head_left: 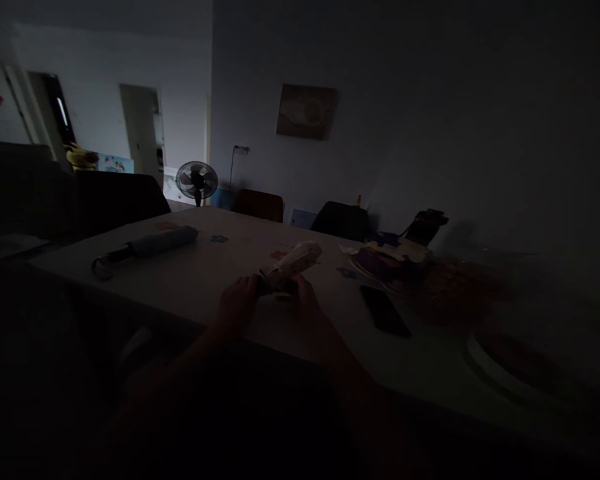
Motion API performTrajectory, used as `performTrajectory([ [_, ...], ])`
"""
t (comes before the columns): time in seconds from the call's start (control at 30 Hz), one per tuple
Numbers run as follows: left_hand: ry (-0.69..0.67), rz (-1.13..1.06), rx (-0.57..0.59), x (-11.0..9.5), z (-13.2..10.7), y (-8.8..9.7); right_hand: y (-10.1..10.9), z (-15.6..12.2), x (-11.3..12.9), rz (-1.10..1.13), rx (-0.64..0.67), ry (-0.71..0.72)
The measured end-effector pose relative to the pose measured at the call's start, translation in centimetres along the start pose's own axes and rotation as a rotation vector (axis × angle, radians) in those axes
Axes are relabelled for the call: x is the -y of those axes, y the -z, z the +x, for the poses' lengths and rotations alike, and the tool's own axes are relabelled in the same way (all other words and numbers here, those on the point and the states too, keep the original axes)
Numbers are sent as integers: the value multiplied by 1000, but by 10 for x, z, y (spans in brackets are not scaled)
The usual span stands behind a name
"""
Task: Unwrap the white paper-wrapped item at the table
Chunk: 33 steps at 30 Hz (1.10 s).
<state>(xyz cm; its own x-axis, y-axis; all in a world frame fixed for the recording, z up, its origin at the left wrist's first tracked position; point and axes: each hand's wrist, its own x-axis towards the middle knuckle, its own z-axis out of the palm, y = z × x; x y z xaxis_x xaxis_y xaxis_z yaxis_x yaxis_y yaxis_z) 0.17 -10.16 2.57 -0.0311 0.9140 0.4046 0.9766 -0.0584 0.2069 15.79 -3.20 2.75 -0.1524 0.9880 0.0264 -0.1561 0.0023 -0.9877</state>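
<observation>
A folded umbrella (299,257) with a pale, patterned cover lies tilted over the table before me, its far end pointing up and to the right. My left hand (239,301) is closed around its dark handle end. Against the lower right side of the cover, my right hand (304,299) has its fingers curled on the fabric, partly hidden in shadow. A second folded umbrella (164,243), greyish with a dark handle and wrist strap, rests on the table to the left, apart from both hands.
The pale table (190,283) has flower prints. To the right lie a dark phone (385,311), a cluttered pile with a purple item (390,263), and a round pale-rimmed object (495,370). Chairs (257,205) stand along the far side; a fan (197,181) stands beyond.
</observation>
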Motion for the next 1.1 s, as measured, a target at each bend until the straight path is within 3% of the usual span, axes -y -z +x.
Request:
performTrajectory([
  [0.13,-2,40,-29,-1,-2,3,-1,-7,5,-35,28,31],
  [0.3,117,-1,-10,-3,-1,4,-4,-10,8,-99,-130,-22],
  [0.57,138,-43,1,-3,-1,6,-3,-5,0,-128,-108,144],
  [0.73,163,-100,40,-1,1,8,-2,1,-6,-38,-135,33],
  [0.9,157,-143,67,0,2,7,0,5,-7,-97,-186,-51],
  [1.1,317,-434,-45,7,7,-2,6,18,-21,-102,-185,-103],
])
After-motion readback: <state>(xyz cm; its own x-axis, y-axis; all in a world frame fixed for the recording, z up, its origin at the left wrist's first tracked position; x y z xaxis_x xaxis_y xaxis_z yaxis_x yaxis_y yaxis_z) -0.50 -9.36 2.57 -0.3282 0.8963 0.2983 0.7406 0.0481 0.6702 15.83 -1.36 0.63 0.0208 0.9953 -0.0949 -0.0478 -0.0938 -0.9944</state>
